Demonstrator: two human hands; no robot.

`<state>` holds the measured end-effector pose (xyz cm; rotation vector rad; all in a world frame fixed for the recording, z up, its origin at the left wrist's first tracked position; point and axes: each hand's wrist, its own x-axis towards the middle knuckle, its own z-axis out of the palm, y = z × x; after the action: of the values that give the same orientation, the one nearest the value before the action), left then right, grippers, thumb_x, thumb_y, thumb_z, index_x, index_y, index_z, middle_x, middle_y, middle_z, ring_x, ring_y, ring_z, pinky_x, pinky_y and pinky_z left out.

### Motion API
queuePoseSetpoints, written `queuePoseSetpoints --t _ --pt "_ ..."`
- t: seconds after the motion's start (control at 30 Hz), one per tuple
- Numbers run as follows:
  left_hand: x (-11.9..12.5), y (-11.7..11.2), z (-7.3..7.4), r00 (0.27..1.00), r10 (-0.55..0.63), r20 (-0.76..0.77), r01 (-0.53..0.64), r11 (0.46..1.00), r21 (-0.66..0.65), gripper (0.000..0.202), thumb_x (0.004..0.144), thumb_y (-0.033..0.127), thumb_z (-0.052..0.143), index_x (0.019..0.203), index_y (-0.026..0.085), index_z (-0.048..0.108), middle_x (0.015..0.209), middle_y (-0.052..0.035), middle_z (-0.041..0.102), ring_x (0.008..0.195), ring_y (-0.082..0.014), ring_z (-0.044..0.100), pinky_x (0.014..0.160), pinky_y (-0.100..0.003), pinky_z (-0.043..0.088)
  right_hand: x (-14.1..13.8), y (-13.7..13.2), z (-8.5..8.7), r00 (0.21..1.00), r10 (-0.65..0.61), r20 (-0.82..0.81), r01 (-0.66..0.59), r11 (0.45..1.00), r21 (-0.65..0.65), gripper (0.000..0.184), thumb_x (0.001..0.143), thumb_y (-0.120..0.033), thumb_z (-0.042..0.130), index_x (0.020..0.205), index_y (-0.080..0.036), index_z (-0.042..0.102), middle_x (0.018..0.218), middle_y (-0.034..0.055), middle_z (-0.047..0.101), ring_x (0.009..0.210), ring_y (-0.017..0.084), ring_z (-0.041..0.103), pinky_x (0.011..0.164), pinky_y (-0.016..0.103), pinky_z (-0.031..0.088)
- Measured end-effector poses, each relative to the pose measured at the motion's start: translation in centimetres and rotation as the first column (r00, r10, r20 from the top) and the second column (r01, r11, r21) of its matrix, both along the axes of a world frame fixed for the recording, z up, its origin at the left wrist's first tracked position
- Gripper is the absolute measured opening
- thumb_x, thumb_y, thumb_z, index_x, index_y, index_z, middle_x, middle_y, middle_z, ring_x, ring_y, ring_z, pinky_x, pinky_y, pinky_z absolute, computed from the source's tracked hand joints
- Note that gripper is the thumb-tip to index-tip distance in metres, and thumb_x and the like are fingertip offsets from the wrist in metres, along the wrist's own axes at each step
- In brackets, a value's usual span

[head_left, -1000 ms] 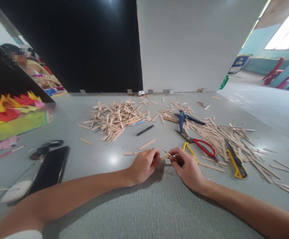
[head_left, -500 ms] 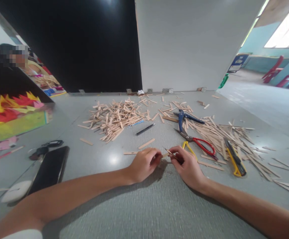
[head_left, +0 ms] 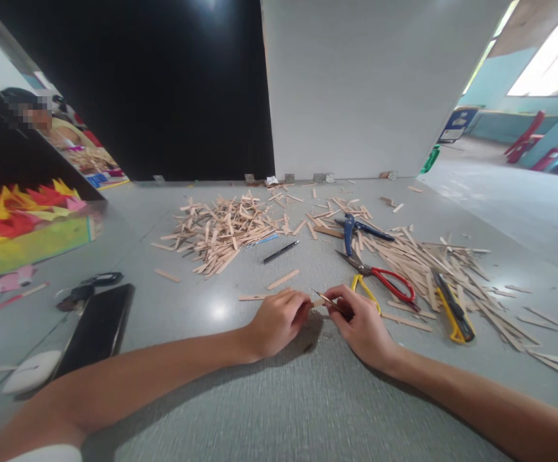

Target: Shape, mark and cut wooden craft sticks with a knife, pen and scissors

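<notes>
My left hand is closed, its fingertips pinching a short piece of wooden craft stick. My right hand is closed on a thin, pointed tool, whose tip sits over that wood piece. Fingers cover most of the tool, so its exact kind is unclear. Just beyond the hands lie a loose craft stick and a black pen. Red-handled scissors rest beyond my right hand, beside a yellow-handled tool partly hidden by it.
A pile of craft sticks lies at the back left, more sticks at the right. Blue-handled pliers and a yellow utility knife lie there. Phone and mouse are left. Upright boards stand behind; a person sits far left.
The pointed tool's tip has dipped slightly lower and to the left over the wood piece. Both hands stay almost in place, and the view has shifted a little.
</notes>
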<state>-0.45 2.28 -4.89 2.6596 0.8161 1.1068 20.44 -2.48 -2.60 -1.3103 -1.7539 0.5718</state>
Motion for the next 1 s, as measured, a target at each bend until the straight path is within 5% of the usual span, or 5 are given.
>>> queuePoseSetpoints --t 0.53,0.77,1.0 --pt "0.0 -0.2 -0.2 0.999 0.002 -0.040 0.002 0.994 0.108 0.018 0.105 0.011 0.048 0.097 0.019 0.062 0.080 -0.0045 0.073 0.069 -0.0198 0.072 0.064 -0.029 0.058 0.2 0.0 -0.3 0.999 0.033 0.015 -0.033 0.999 0.003 0.013 0.089 -0.016 0.058 0.092 -0.023 0.068 0.070 -0.0016 0.067 0.057 0.014 0.058 0.058 0.024 0.048" --pt "-0.1 0.0 -0.2 1.000 -0.010 -0.021 0.008 0.997 -0.081 0.014 0.103 0.011 0.050 0.096 0.021 0.058 0.084 -0.0034 0.072 0.074 -0.0200 0.071 0.070 -0.029 0.056 0.1 -0.2 0.0 1.000 0.026 -0.001 -0.026 1.000 -0.015 0.012 0.090 -0.019 0.057 0.093 -0.023 0.068 0.069 -0.0021 0.066 0.056 0.014 0.058 0.057 0.024 0.046" --pt "-0.1 0.2 0.8 0.999 -0.005 0.036 0.016 0.942 -0.336 0.024 0.110 0.022 0.041 0.087 0.024 0.046 0.072 0.0034 0.061 0.063 -0.0162 0.062 0.065 -0.027 0.049 0.0 -0.3 0.0 1.000 -0.008 -0.009 0.008 1.000 0.009 0.011 0.092 -0.022 0.056 0.094 -0.022 0.067 0.060 -0.0063 0.056 0.051 0.012 0.049 0.053 0.023 0.037"
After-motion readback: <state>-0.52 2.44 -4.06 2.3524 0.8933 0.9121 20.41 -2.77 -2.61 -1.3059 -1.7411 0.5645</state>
